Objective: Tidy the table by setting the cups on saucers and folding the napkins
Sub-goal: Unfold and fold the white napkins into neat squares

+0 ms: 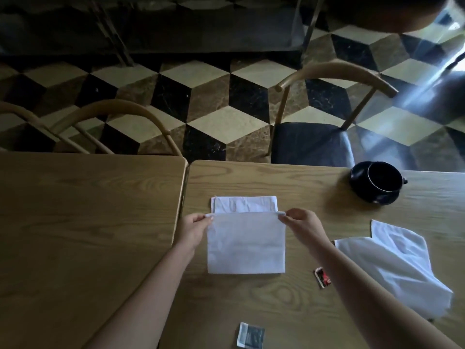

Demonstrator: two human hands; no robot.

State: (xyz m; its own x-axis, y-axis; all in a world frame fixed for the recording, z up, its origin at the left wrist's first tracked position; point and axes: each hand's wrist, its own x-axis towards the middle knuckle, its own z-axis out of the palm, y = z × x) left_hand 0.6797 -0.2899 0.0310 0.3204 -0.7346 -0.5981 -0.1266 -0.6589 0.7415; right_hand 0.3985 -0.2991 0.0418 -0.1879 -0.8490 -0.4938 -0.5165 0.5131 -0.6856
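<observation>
A white napkin (246,244) lies in the middle of the right wooden table, its near half folded up over the far half. My left hand (193,229) pinches the upper left corner of the folded flap. My right hand (300,221) pinches the upper right corner. A strip of the lower layer shows beyond the flap's edge. A black cup (382,178) stands on a black saucer (362,191) at the far right. A second white napkin (397,263) lies rumpled and unfolded at the right.
A small red and black packet (322,277) lies right of the napkin, and a grey packet (250,336) near the front edge. A second table (75,222) adjoins on the left. Two wooden chairs (327,137) stand beyond the tables on a tiled floor.
</observation>
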